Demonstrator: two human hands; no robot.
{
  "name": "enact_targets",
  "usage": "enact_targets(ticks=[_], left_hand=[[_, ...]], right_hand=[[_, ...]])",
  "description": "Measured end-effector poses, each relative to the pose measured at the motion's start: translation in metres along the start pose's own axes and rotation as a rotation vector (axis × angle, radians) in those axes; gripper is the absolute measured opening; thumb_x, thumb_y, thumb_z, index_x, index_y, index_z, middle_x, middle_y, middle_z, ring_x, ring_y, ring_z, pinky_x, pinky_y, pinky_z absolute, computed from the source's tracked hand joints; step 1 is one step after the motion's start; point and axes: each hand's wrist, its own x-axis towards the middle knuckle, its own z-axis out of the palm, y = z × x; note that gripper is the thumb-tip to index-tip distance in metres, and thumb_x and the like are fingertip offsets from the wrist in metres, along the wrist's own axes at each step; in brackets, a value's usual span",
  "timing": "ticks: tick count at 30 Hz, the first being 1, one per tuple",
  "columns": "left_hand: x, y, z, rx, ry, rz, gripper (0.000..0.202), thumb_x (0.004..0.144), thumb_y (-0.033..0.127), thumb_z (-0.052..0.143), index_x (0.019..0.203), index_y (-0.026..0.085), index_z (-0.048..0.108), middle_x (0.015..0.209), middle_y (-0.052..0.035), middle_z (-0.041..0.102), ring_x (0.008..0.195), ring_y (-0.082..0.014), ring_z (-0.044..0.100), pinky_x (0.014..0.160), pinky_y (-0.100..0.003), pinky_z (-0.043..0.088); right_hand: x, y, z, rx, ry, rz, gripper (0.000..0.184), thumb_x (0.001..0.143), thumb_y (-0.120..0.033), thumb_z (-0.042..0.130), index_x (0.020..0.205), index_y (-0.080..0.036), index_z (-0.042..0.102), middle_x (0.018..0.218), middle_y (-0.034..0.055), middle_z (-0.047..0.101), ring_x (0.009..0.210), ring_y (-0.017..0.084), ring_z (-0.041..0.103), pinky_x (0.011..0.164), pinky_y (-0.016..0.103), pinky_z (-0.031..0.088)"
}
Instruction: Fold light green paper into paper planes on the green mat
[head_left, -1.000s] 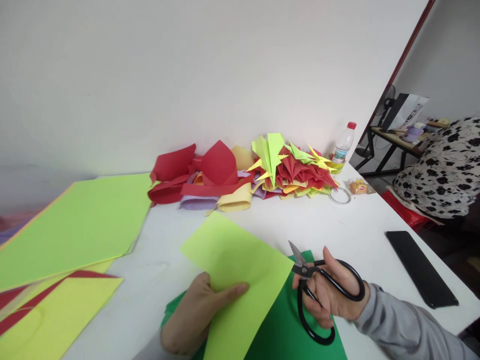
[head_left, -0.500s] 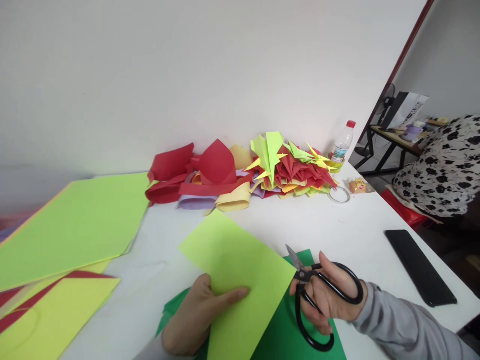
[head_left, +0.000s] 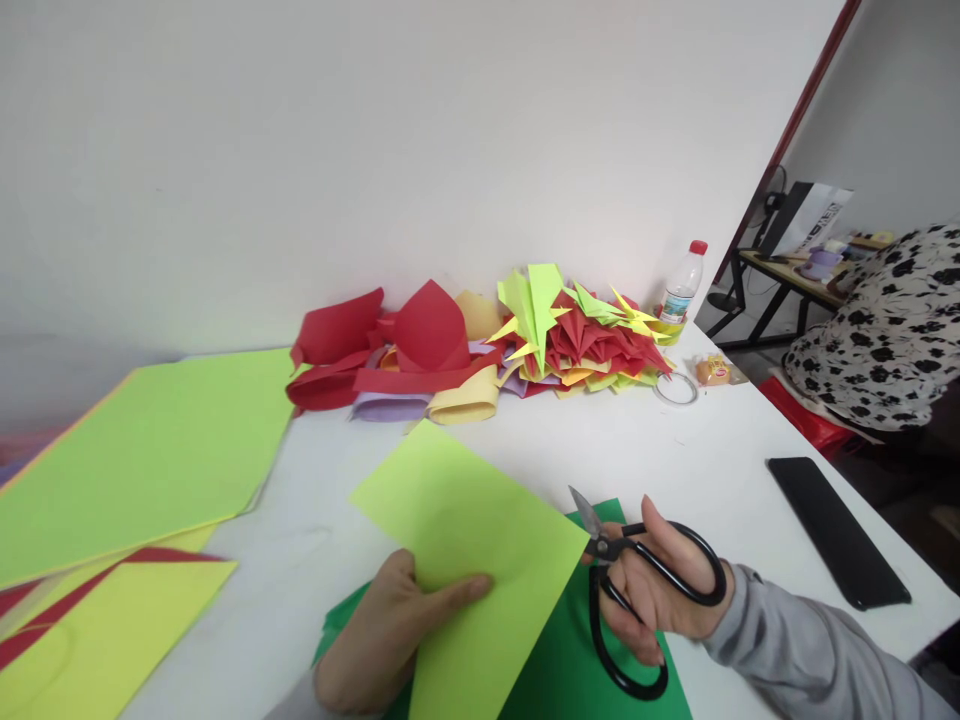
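OK, L hand [head_left: 394, 630] grips 1 lime sheet [head_left: 480, 530]; R hand [head_left: 654, 592] holds 1 pr scissors [head_left: 603, 547]. 1 btl [head_left: 681, 290] behind.

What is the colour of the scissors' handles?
The handles are black, seen best in the head view.

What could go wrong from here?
First, the light-green sheet has only the left hand steadying it, so its far corner might flex or swing.
Second, the scissors in the right hand have spread handles and one blade hidden from view at the sheet's right corner, so a cut could stray.
Third, dark-green paper lies beneath; it might get nicked.
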Motion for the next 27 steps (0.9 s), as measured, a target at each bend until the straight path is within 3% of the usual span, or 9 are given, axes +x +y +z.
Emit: enact_targets(ticks=[11,16,21,27], left_hand=[[-0.0006,0.0008,0.0003,-0.019,-0.007,0.001,0.052,0.043,0.026,0.092,0.087,0.011,0.069,0.08,-0.0137,0.077,0.072,-0.0364,0.073,0.059,-0.042,0.062],[-0.0009,-0.002,0.0032,-0.016,-0.007,-0.007,0.047,0.044,0.026,0.091,0.083,0.011,0.069,0.079,-0.0132,0.077,0.072,-0.0363,0.073,0.062,-0.044,0.062],[-0.0005,-0.0034,0.0047,-0.021,-0.023,-0.01,0.047,0.043,0.028,0.092,0.082,0.012,0.07,0.078,-0.0128,0.077,0.071,-0.0364,0.073,0.063,-0.044,0.062],[-0.0005,-0.0028,0.0034,-0.013,-0.022,-0.014,0.048,0.043,0.028,0.092,0.082,0.013,0.069,0.078,-0.0122,0.077,0.07,-0.0359,0.073,0.061,-0.042,0.062]], right_hand=[[-0.0008,0.0016,-0.0009,-0.025,-0.028,-0.041,0.075,0.085,-0.078,0.026,0.123,-0.016,0.045,0.057,0.0008,0.06,0.035,0.011,0.045,0.037,0.02,0.026],[0.0025,0.0036,0.0009,-0.066,-0.026,-0.03,0.079,0.081,-0.081,0.029,0.128,-0.018,0.042,0.056,-0.001,0.061,0.032,0.009,0.04,0.037,0.018,0.023],[0.0038,0.0032,0.0019,-0.105,-0.018,-0.021,0.083,0.08,-0.083,0.023,0.126,-0.017,0.044,0.054,-0.0017,0.059,0.031,0.008,0.037,0.039,0.019,0.024],[0.0036,0.0035,0.0021,-0.107,-0.008,-0.058,0.079,0.08,-0.083,0.026,0.122,-0.018,0.045,0.054,-0.0012,0.06,0.031,0.007,0.037,0.037,0.018,0.023]])
